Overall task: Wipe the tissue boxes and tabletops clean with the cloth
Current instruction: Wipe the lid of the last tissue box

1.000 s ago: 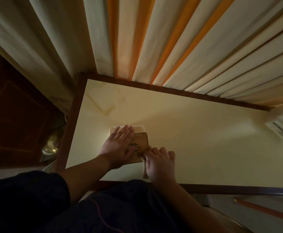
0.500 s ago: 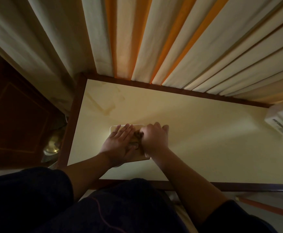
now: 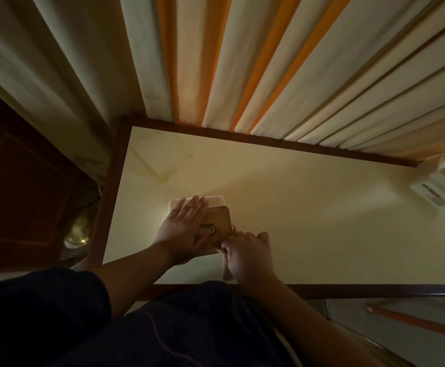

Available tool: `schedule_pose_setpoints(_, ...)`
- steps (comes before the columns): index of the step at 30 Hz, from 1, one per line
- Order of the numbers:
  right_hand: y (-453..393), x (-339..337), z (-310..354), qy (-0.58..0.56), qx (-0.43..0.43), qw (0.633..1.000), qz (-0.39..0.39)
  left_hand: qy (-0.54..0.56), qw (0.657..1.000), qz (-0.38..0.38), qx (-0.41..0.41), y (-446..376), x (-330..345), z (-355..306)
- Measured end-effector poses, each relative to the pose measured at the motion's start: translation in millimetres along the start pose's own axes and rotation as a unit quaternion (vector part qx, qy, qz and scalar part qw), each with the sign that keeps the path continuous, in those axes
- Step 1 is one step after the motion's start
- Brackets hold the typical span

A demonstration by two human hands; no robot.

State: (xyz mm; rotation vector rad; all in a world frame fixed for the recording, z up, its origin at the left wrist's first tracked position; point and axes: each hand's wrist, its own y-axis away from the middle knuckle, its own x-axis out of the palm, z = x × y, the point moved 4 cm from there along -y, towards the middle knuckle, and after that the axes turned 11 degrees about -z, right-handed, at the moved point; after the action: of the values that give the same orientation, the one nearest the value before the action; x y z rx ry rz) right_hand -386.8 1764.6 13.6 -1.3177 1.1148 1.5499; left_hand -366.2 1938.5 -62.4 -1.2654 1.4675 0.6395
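Right hand [image 3: 249, 256] has pulled back from the tissue box [image 3: 220, 226] top to its near right corner, gripping the cloth [image 3: 226, 272], which hangs onto the surface [image 3: 308, 221]. Left hand [image 3: 187, 229] lies flat, fingers straight, on the box lid. Box sits left of centre; curtains [image 3: 242, 62] behind.

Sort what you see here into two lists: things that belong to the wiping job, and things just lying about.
Belonging to the job:
tissue box, pressed flat by the left hand
cloth, gripped by the right hand
tabletop

Just lying about:
white appliance at the far right corner
striped curtain
brass object off the left edge
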Motion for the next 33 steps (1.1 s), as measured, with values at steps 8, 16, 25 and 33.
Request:
schedule_pose_setpoints(8, -50, -17, 11, 0.068, 0.006, 0.995, 0.071, 0.015, 1.000, 0.006, 0.023, -3, -6, -2)
schedule_pose_setpoints(16, -92, -21, 10, 0.029, 0.039, 0.999, 0.011, 0.025, 1.000, 0.017, 0.010, -4, -6, -3)
schedule_pose_setpoints(25, -6, 9, -4, -0.013, 0.005, 0.998, -0.063, -0.015, 0.997, 0.064, 0.038, -3, -3, -3)
schedule_pose_setpoints(33, 14, -5, -28, -0.058, -0.067, 0.996, -0.008, -0.093, 0.965, 0.218, 0.115, -11, -12, -8)
